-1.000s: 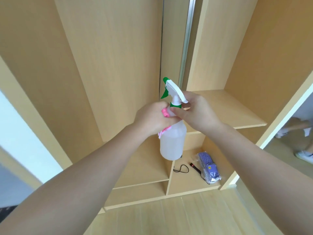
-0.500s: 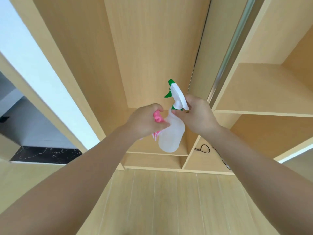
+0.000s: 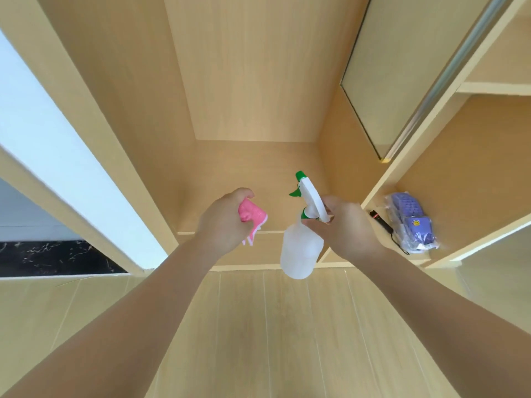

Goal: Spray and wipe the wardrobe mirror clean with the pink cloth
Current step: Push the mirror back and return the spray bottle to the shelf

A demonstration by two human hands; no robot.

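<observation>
My left hand [image 3: 222, 222] grips a bunched pink cloth [image 3: 251, 218], whose edge hangs out below the fingers. My right hand [image 3: 346, 228] holds a translucent white spray bottle [image 3: 300, 248] by its neck; the white trigger head with green nozzle [image 3: 300, 176] points up and away from me. The two hands are apart, the cloth left of the bottle. A tall mirror panel [image 3: 382, 67] with a metal edge stands at the upper right, seen at a steep angle.
An open wooden wardrobe bay [image 3: 247, 81] lies straight ahead. On the right shelf lie a bagged purple item [image 3: 411, 225] and a black pen-like tool with a cord [image 3: 382, 222]. A white wall strip [image 3: 57, 145] and dark marble sill [image 3: 51, 257] are left. Wood flooring [image 3: 273, 326] is below.
My hands have separated: the left hand with the cloth came off the bottle and moved left. The view has tilted down, and the right shelf items are back in sight.
</observation>
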